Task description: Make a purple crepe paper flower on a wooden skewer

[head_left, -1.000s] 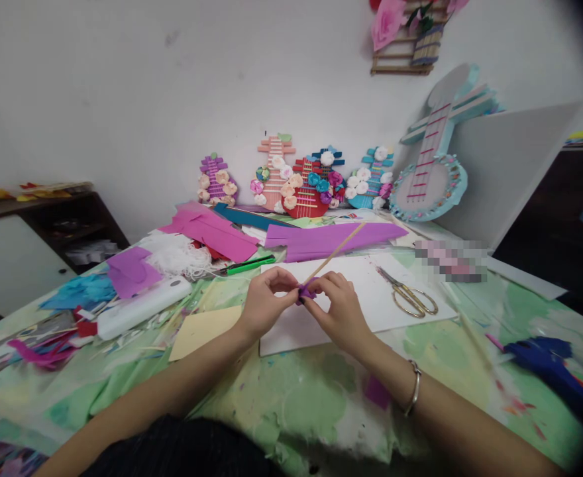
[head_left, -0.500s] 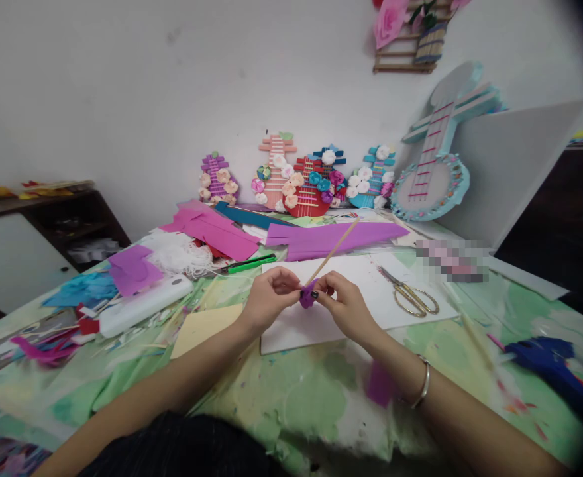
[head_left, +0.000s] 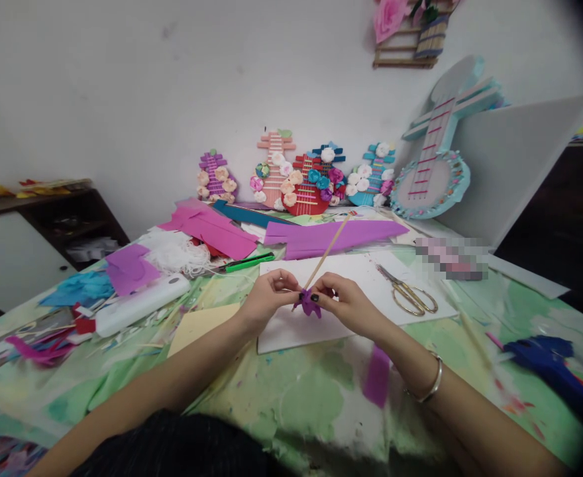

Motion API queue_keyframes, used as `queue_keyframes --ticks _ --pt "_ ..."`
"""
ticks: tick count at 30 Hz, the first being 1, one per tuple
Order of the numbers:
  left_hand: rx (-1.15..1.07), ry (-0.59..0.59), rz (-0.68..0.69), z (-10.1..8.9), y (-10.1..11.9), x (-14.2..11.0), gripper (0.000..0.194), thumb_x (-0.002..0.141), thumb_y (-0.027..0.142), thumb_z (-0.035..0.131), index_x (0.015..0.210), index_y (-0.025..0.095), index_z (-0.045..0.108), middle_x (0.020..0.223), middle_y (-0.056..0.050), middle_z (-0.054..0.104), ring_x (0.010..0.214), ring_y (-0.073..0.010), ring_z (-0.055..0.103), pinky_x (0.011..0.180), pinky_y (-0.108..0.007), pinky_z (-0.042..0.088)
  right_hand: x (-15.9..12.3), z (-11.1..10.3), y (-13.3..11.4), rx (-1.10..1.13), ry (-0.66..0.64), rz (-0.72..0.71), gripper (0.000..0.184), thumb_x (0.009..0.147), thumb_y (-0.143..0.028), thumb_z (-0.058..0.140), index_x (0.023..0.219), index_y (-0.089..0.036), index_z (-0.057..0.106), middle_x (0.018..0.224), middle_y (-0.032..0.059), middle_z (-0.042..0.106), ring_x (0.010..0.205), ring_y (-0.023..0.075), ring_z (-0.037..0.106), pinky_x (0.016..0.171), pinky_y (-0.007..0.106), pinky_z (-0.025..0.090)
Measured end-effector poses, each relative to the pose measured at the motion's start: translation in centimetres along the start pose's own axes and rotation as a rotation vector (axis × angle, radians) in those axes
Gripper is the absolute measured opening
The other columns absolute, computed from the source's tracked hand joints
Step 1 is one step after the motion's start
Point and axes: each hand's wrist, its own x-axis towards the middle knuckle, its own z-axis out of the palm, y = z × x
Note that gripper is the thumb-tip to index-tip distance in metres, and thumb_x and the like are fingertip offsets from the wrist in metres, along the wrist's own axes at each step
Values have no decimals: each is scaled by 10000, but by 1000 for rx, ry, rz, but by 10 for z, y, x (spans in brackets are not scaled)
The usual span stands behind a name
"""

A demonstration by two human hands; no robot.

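Note:
Over a white board (head_left: pixel 291 338), both hands pinch a small piece of purple crepe paper (head_left: pixel 311 306) between thumbs and fingers. My left hand (head_left: pixel 271 295) grips its left side, and my right hand (head_left: pixel 346 301) its right side. A thin wooden stick (head_left: pixel 328 250) slants up and away from the paper; its near end is hidden by the paper and fingertips. Gold-handled scissors (head_left: pixel 405 291) lie on the board to the right. Below my right forearm, a purple paper strip (head_left: pixel 377 376) rests on the green tablecloth.
Purple crepe paper (head_left: pixel 341 237) and pink paper (head_left: pixel 212 228) lie behind the board. White string (head_left: pixel 182 255), a green cutter (head_left: pixel 249 262) and a white box-like device (head_left: pixel 142 305) are at left. A blue glue gun (head_left: pixel 544 358) lies right. Decorated paper instruments (head_left: pixel 306 185) stand against the wall.
The purple paper between my fingers now shows more spread, ruffled edges hanging below the fingertips. Both hands stay nearly in place, and more of the purple strip shows under my right forearm.

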Motion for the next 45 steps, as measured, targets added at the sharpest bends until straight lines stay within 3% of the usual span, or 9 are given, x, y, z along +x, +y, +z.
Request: queue_keyframes --ticks 8,15,27,35,45 --pt "-36 -42 -7 -1 -7 2 308 564 147 766 731 124 508 691 -21 657 609 -119 615 591 -229 466 1 2 4 59 41 31 89 769 -192 580 694 -160 615 684 -3 593 597 101 489 582 236 365" --pt "-152 -81 -87 4 -7 -1 369 538 145 777 688 145 441 666 -16 654 559 -109 594 569 -231 441 0 3 9 209 -103 68 130 820 -234 521 717 -157 543 641 -11 596 517 93 515 546 233 398" --pt "-246 -73 -164 4 -6 -4 427 479 139 813 674 147 434 659 -5 644 572 -112 597 596 -239 439 2 6 10 338 -104 98 227 819 -377 546 742 -164 534 627 7 607 458 100 493 465 236 398" --pt "-220 -112 -101 4 -13 -1 420 506 148 804 681 151 422 688 -17 646 576 -111 592 592 -241 437 4 4 13 378 84 127 267 766 -410 591 844 -155 571 739 21 576 646 135 542 615 274 440" --pt "-200 -100 -77 7 -21 0 397 493 148 801 663 149 442 673 -13 635 554 -101 568 563 -222 411 6 2 8 442 252 163 331 773 -512 544 787 -181 538 630 -17 461 580 124 475 549 257 426"
